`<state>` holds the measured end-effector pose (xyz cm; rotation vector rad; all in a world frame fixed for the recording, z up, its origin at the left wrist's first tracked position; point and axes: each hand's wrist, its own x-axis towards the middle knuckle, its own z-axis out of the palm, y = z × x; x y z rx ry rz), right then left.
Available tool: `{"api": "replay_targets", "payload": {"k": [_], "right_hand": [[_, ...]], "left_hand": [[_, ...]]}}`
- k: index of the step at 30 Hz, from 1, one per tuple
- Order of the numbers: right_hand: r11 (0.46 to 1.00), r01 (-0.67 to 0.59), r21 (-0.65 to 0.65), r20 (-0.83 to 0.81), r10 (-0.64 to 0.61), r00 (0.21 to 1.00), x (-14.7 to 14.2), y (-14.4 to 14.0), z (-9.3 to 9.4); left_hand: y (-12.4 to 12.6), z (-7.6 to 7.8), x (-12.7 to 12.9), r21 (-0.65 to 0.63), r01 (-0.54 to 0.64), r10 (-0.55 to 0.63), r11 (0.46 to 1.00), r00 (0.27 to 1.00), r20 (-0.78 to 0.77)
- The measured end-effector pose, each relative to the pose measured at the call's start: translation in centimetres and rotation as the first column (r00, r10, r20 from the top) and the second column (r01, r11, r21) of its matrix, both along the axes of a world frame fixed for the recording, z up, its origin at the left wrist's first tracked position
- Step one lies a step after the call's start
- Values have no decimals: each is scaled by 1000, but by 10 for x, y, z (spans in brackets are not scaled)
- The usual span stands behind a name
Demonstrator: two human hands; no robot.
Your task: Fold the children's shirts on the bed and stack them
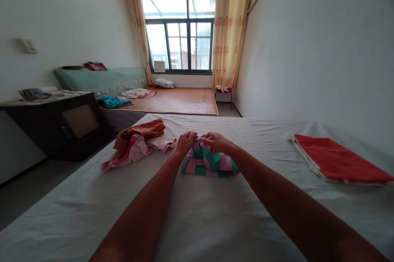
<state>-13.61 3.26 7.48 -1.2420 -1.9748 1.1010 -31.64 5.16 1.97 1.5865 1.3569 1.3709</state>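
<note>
A green-and-pink checked cloth item (212, 164) lies bunched on the white sheet (209, 217) in front of me. Both my hands meet at its far edge, fingers pinched and close together. My left hand (186, 142) grips its upper left part. Just beside it, my right hand (217, 143) pinches the upper edge from the right. Something small and dark shows between the hands, too small to name. To the left sits a crumpled heap of orange-brown and pink clothes (140, 143), apart from my hands.
A folded red cloth with a white underside (341, 157) rests at the right. Past the sheet's far edge stands a low bed with a woven mat (184, 99). A dark cabinet (70, 126) is on the left, a small pink stool (224, 90) near the curtain.
</note>
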Motion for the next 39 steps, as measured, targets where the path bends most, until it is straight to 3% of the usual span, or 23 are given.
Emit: {"api": "replay_targets", "payload": {"k": [2,5,7,9,11,14,16,18,21,24,28,30,32,35,37,39], "right_hand": [[996,-48,-77,-165,35,986,4,0,-1],[999,50,20,-232,-44,972,22,1,-9],[976,121,182,-111,-102,989,37,1,-19],[906,171,387,49,-205,977,51,0,-31],[841,228,491,147,-338,930,63,-1,-43],[871,364,329,160,-431,888,75,-2,-56],[889,418,185,118,-443,889,80,-2,-61],[878,462,122,65,-472,879,83,-1,-64],[852,521,42,-19,-521,853,84,-3,-64],[859,497,-122,-149,-511,847,82,-9,-61],[897,243,-369,-358,-378,854,77,-21,-53],[891,107,-442,-398,-302,866,75,-25,-49],[894,48,-445,-392,-243,887,72,-27,-47],[951,102,-291,-379,-213,900,65,-30,-44],[967,127,-219,-397,-207,894,63,-33,-37],[972,68,-226,-453,-167,876,68,-37,-23]], "left_hand": [[0,5,-2,32,-49,51,998,997,-53],[-4,16,3,132,-90,117,987,971,-210],[-10,22,13,200,-78,148,977,920,-364],[-19,21,24,252,-14,151,968,832,-534],[-26,13,32,257,85,120,963,716,-687],[-29,-5,35,133,125,38,983,572,-819],[-26,-14,33,42,74,-3,996,531,-847],[-23,-19,31,2,44,-21,999,516,-856],[-20,-20,28,16,52,-13,998,507,-862],[-19,-20,27,32,61,-4,998,508,-861],[-19,-23,26,51,68,8,996,526,-850],[-19,-24,27,64,81,10,995,541,-841],[-18,-24,27,77,92,13,993,559,-829],[-17,-22,26,92,117,2,989,607,-795],[-15,-19,23,97,135,-19,986,670,-742],[-11,-16,19,109,144,-36,984,749,-661]]}}
